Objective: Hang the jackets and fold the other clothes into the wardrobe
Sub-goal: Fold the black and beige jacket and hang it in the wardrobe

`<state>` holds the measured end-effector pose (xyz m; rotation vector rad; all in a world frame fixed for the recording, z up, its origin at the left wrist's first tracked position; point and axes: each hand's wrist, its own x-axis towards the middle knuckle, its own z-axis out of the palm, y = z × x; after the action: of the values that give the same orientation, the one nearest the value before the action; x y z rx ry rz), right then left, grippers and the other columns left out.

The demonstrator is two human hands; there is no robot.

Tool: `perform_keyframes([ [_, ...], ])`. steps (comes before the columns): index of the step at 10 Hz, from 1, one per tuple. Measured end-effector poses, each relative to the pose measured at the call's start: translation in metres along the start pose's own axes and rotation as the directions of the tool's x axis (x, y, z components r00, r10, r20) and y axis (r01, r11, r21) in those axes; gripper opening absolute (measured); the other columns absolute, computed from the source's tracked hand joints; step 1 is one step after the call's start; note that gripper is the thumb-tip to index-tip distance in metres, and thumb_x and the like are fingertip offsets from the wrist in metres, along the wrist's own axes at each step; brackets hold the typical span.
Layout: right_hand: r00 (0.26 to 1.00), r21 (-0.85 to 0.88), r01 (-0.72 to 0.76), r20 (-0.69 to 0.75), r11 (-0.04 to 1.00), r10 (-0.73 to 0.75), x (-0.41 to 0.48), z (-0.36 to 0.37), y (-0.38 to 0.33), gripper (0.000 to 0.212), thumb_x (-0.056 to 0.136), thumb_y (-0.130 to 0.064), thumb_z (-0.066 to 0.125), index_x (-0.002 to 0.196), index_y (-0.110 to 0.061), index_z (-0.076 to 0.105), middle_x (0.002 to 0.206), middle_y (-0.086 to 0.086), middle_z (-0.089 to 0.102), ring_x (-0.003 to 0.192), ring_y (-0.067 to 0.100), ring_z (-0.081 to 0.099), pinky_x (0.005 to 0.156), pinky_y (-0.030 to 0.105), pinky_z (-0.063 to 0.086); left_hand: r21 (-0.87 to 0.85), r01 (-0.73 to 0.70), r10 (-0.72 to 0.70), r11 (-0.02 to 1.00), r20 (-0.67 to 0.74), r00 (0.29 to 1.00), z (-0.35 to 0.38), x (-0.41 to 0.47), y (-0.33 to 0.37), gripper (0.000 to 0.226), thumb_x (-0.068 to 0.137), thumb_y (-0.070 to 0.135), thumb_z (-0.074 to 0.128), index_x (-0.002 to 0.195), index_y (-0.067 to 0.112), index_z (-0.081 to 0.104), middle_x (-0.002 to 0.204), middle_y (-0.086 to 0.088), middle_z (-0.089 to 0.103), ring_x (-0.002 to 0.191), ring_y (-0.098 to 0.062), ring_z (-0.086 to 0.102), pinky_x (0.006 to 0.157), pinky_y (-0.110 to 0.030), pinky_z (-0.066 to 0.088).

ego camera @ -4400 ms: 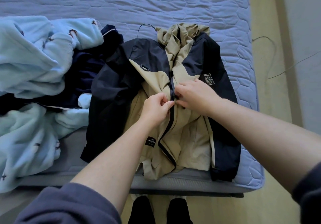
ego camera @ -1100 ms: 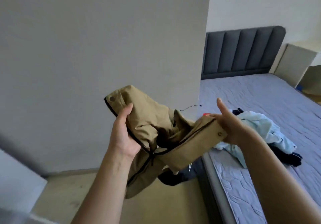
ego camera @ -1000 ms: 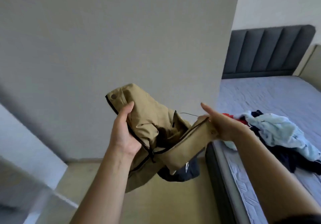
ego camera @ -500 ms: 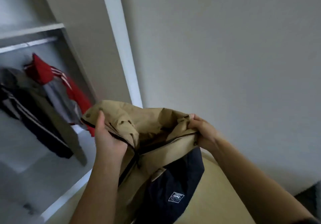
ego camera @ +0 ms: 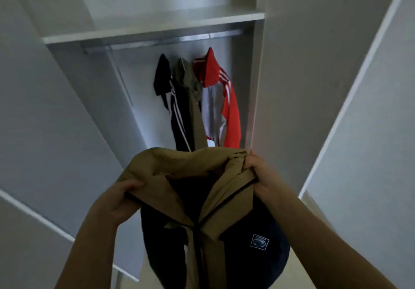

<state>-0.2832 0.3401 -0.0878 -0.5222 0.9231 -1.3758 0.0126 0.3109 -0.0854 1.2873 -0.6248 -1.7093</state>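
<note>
In front of the open wardrobe (ego camera: 283, 75), at 6 o'clock below its rail (ego camera: 157, 41), the tan-and-navy jacket (ego camera: 186, 169) sags between both hands. The left hand (ego camera: 116, 201) grips the collar at 9 o'clock and the right hand (ego camera: 260, 176) pinches it at 3. It looks light, soft and floppy, so it is best held by the collar.

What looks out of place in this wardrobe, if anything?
Nothing is damaged or spilled. The three hung jackets crowd the right half of the rail, leaving its left part bare. The tan and navy jacket is bunched between the left hand and right hand, not yet hung.
</note>
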Motion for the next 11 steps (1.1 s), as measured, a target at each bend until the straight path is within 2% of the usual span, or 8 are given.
perform_keyframes([
  [2, 0.985, -0.243, -0.078, 0.128, 0.967, 0.112, 0.104, 0.062, 0.001, 0.028, 0.09, 0.01, 0.039, 0.087, -0.013, 0.056, 0.077, 0.005, 0.059, 0.059, 0.013, 0.061, 0.05, 0.02, 0.053, 0.262, 0.081, -0.052, 0.962, -0.118, 0.992, -0.055, 0.045, 0.033, 0.056, 0.072, 0.025, 0.07, 0.121, 0.002, 0.06, 0.12, -0.024, 0.063, 0.112, -0.04, 0.058, 0.084, -0.046, 0.054],
  [4, 0.978, -0.342, -0.069, 0.16, 0.937, 0.13, 0.174, 0.093, 0.008, 0.028, 0.092, 0.007, 0.039, 0.083, -0.012, 0.056, 0.071, 0.002, 0.061, 0.063, 0.014, 0.058, 0.05, 0.019, 0.052, 0.492, 0.261, -0.184, 0.83, -0.2, 0.962, -0.053, 0.121, 0.032, 0.037, 0.083, 0.002, 0.067, 0.117, -0.006, 0.058, 0.106, -0.022, 0.067, 0.097, -0.037, 0.064, 0.091, -0.049, 0.05],
  [5, 0.989, -0.446, -0.067, 0.091, 0.892, 0.119, 0.213, 0.101, 0.005, 0.03, 0.092, 0.007, 0.038, 0.081, -0.015, 0.057, 0.07, 0.001, 0.061, 0.063, 0.014, 0.057, 0.054, 0.023, 0.052, 0.3, 0.272, -0.188, 0.914, -0.28, 0.942, -0.035, 0.164, 0.035, 0.013, 0.091, -0.002, 0.048, 0.095, -0.004, 0.06, 0.087, -0.021, 0.066, 0.079, -0.035, 0.06, 0.067, -0.042, 0.05],
  [6, 0.994, -0.538, -0.09, -0.002, 0.838, 0.106, 0.255, 0.103, -0.003, 0.033, 0.089, 0.011, 0.038, 0.08, -0.014, 0.056, 0.075, 0.006, 0.057, 0.065, 0.017, 0.055, 0.061, 0.03, 0.048, 0.103, 0.194, -0.156, 0.976, -0.297, 0.942, -0.027, 0.208, 0.058, 0.025, 0.09, -0.001, 0.041, 0.068, 0.003, 0.053, 0.044, -0.009, 0.055, 0.051, -0.026, 0.051, 0.049, -0.031, 0.043],
  [7, 0.989, -0.627, -0.114, -0.148, 0.77, 0.026, 0.293, 0.108, -0.012, 0.037, 0.083, 0.012, 0.041, 0.069, -0.016, 0.061, 0.07, 0.007, 0.055, 0.066, 0.023, 0.053, 0.06, 0.03, 0.045, 0.053, 0.152, -0.135, 0.987, -0.24, 0.961, -0.011, 0.231, 0.094, 0.025, 0.086, 0.003, 0.041, 0.062, 0.006, 0.049, 0.037, -0.005, 0.048, 0.039, -0.02, 0.046, 0.048, -0.026, 0.038],
  [9, 0.998, -0.945, -0.031, -0.046, 0.326, -0.039, 0.351, 0.133, -0.032, 0.026, 0.091, -0.003, 0.049, 0.075, -0.019, 0.062, 0.078, 0.0, 0.058, 0.073, 0.014, 0.054, 0.055, 0.016, 0.042, -0.001, 0.147, -0.146, 0.989, -0.117, 0.982, -0.017, 0.279, 0.14, 0.031, 0.09, 0.028, 0.055, 0.097, 0.0, 0.066, 0.09, -0.018, 0.067, 0.076, -0.03, 0.06, 0.066, -0.037, 0.048],
  [10, 0.99, -0.989, 0.053, 0.033, -0.139, 0.138, 0.382, 0.154, -0.029, 0.019, 0.097, -0.016, 0.048, 0.098, -0.007, 0.065, 0.101, 0.008, 0.061, 0.094, 0.022, 0.06, 0.072, 0.025, 0.048, -0.06, 0.134, -0.142, 0.989, -0.155, 0.978, -0.029, 0.295, 0.148, 0.038, 0.095, 0.033, 0.051, 0.11, -0.001, 0.063, 0.102, -0.02, 0.066, 0.085, -0.031, 0.06, 0.072, -0.039, 0.05],
  [11, 0.98, -0.977, 0.175, 0.161, -0.121, 0.119, 0.414, 0.195, -0.012, 0.026, 0.095, -0.022, 0.053, 0.111, -0.003, 0.059, 0.104, 0.007, 0.058, 0.1, 0.024, 0.057, 0.077, 0.029, 0.043, -0.088, 0.124, -0.138, 0.988, -0.185, 0.973, -0.04, 0.304, 0.155, 0.031, 0.098, 0.026, 0.047, 0.087, 0.001, 0.061, 0.065, -0.012, 0.069, 0.073, -0.026, 0.057, 0.054, -0.029, 0.053],
])
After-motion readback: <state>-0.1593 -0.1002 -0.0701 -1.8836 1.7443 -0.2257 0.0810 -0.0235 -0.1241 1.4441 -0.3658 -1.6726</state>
